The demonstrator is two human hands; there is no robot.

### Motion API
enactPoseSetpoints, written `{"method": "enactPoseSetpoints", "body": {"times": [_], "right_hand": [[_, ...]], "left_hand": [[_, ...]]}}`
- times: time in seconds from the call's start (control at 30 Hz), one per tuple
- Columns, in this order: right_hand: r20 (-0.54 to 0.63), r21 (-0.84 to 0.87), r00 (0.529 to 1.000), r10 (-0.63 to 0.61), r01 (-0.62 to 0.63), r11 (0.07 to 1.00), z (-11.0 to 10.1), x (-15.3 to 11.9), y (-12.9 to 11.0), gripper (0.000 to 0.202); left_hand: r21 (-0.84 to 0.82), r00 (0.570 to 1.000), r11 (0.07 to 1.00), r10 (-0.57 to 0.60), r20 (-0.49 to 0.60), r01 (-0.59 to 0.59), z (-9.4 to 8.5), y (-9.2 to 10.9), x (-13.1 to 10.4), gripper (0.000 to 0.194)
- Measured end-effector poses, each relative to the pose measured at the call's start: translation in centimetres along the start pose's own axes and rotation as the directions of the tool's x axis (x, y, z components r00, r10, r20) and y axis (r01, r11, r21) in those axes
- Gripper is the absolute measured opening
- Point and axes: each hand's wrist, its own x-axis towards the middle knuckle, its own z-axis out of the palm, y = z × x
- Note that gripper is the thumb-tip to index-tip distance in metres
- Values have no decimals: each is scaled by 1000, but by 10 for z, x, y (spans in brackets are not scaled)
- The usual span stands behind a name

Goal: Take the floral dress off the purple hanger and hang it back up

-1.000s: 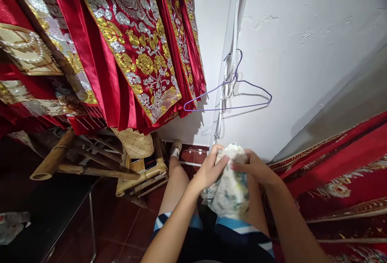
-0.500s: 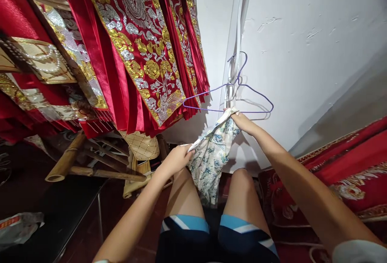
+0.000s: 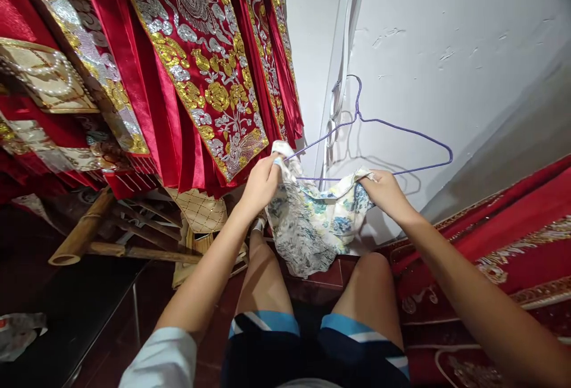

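A purple wire hanger (image 3: 401,129) hangs by its hook from a pale strip along the wall. Its left end reaches into the collar area of a white garment with a blue and green floral print (image 3: 312,221). My left hand (image 3: 263,182) is closed on the garment's upper left edge, beside that end of the hanger. With fingers closed, my right hand (image 3: 386,194) grips the upper right edge, just below the hanger's bottom bar. The hanger's right end sticks out free beyond my right hand. The cloth hangs down between my hands, above my knees.
Red clothing with gold and silver embroidery (image 3: 214,78) hangs at the left. Below it are bamboo poles (image 3: 80,227) and a black surface (image 3: 53,316) with a plastic bag (image 3: 20,334). Red embroidered cloth (image 3: 513,257) lies at the right, under a white wall (image 3: 446,37).
My left hand has moved up and my right hand to the right, spreading the garment's top edge. The hanger has swung right, and its left end now meets the cloth.
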Motion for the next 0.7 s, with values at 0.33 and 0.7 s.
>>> {"method": "enactPoseSetpoints", "body": {"times": [0.33, 0.7], "right_hand": [[-332, -216, 927, -176, 107, 971, -23, 2, -2, 80], [-579, -438, 779, -240, -50, 897, -90, 19, 0, 74]], "left_hand": [[-161, 989, 978, 123, -79, -135, 56, 9, 52, 24], [39, 989, 989, 147, -17, -146, 65, 7, 48, 23]]}}
